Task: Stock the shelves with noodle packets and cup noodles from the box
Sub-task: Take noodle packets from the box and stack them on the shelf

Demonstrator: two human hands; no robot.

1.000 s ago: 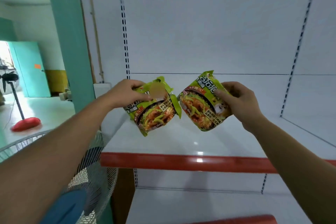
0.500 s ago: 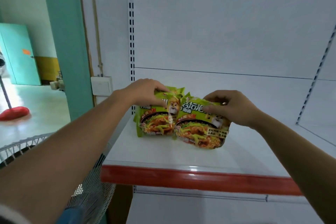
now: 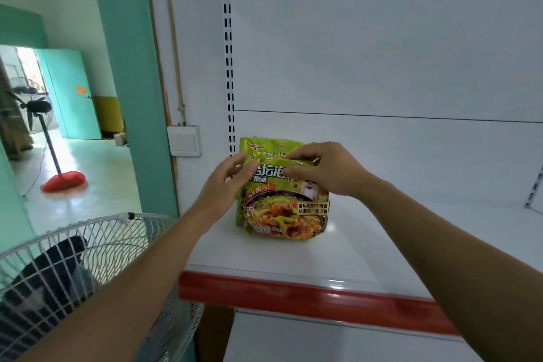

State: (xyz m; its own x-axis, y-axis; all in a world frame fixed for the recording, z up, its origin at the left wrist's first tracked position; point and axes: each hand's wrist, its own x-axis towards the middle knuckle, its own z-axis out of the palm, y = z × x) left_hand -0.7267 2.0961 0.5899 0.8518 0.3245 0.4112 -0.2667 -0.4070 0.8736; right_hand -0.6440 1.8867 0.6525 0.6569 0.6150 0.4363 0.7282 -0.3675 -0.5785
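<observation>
And the two packets have come together now: half a second ago they were sitting side by side, and now the front noodle packet [image 3: 286, 209] is overlapping the rear noodle packet [image 3: 270, 145], whose green top edge is peeking out behind it. The right hand [image 3: 323, 170] is pinching the front packet's top edge, fingers curled over it, and has slid left from where it was. The left hand [image 3: 226, 182] is no longer gripping from above; it is lying against the packets' left side with fingers fairly straight, holding nothing. Both packets are resting on the white shelf [image 3: 367, 244], towards its back left corner, leaning upright just beside the slotted upright [image 3: 228, 67]. A red price strip [image 3: 293, 294] is running along the shelf's front lip, and a plain white back panel [image 3: 382, 38] is rising behind. To the left, a wall switch [image 3: 184, 140] is sitting beside a teal pillar [image 3: 129, 67], a white fan guard [image 3: 73, 258] is filling the lower corner, and a standing fan with a red base [image 3: 63, 181] is standing on the glossy floor near a teal door [image 3: 73, 91].
</observation>
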